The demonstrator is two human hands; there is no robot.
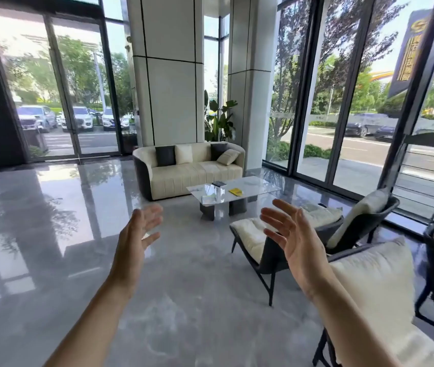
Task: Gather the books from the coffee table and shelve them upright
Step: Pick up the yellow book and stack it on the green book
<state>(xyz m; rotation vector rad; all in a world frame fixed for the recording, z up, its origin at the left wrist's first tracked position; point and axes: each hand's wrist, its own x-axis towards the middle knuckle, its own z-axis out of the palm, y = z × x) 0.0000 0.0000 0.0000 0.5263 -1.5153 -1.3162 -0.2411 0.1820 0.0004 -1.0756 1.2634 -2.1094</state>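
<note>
Books [235,191] well beyond empty hands [294,242]

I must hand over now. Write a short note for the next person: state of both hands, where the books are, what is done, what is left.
Left hand: open, empty, raised in front.
Right hand: open, empty, raised in front.
Books: all lie flat on the coffee table by the sofa, across the floor from the hands. Dark book at the far edge, yellow book in the middle, pale book near the front left.
Done: nothing gathered yet.
Left: walk to the table, collect the books, shelve them upright. No shelf is in view.
</note>
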